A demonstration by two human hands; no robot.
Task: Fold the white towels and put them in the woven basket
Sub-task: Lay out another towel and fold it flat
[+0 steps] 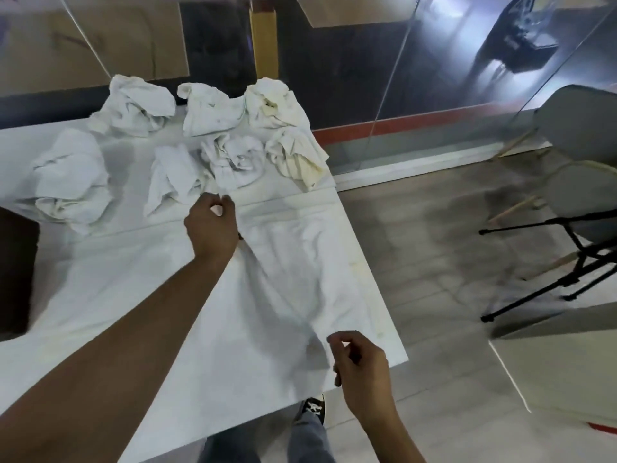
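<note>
A white towel [293, 279] lay spread nearly flat on the white desk [100, 295], stretched between the person's 2 hands. The left hand [212, 225] reached far across the desk, its grip curled tight and pinching the towel's far corner between thumb and fingers. The right hand [359, 360] sat near the desk's front edge, its grip pinching the towel's near corner, fingers bent inward. Beyond the left grip, 7 crumpled white towels [207, 138] sat bunched in a loose heap at the back of the desk, some touching each other, 2 of them with yellowish stains. The nearest crumpled one lay just past the left grip's knuckles. Off to the right of the right grip, a black folding stand [567, 262] and a grey chair [581, 128] stood on the floor. I could not see any woven basket.
</note>
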